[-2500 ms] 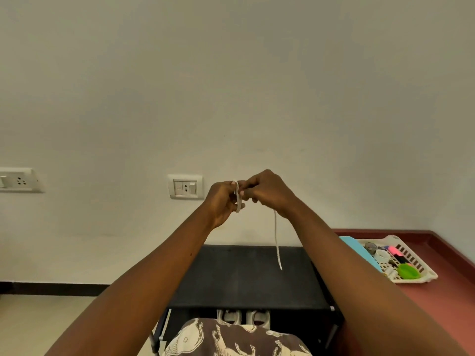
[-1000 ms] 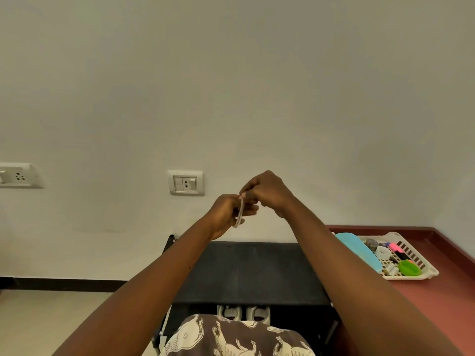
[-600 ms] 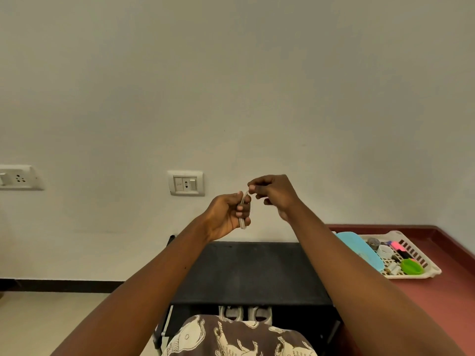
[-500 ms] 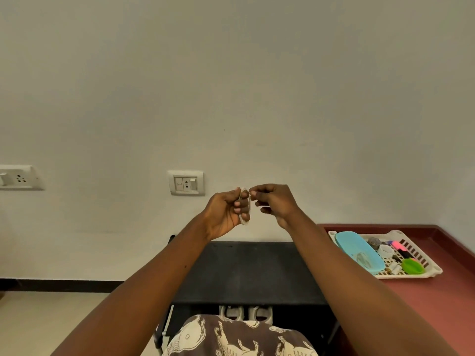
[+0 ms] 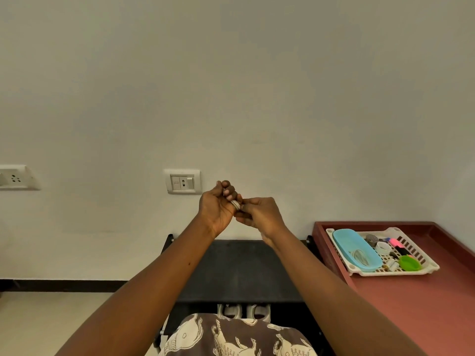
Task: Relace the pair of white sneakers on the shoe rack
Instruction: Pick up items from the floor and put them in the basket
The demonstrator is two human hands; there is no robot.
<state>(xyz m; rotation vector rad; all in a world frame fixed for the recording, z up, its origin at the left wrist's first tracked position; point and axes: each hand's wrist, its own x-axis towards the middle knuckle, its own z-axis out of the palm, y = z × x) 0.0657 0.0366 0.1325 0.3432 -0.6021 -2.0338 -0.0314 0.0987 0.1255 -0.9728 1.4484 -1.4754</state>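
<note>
Preparing the lace (image 5: 235, 203): left hand (image 5: 217, 208) holds it coiled, right hand (image 5: 261, 214) alongside pinches it; threading the sneakers (image 5: 243, 311) below likely follows.

Reaching forward with both arms, hands touching. Holding left hand (image 5: 217, 209) fingers curled, palm facing back, round a wound lace (image 5: 235, 204). Pinching that coil with right hand (image 5: 261, 214) fingertips.
</note>
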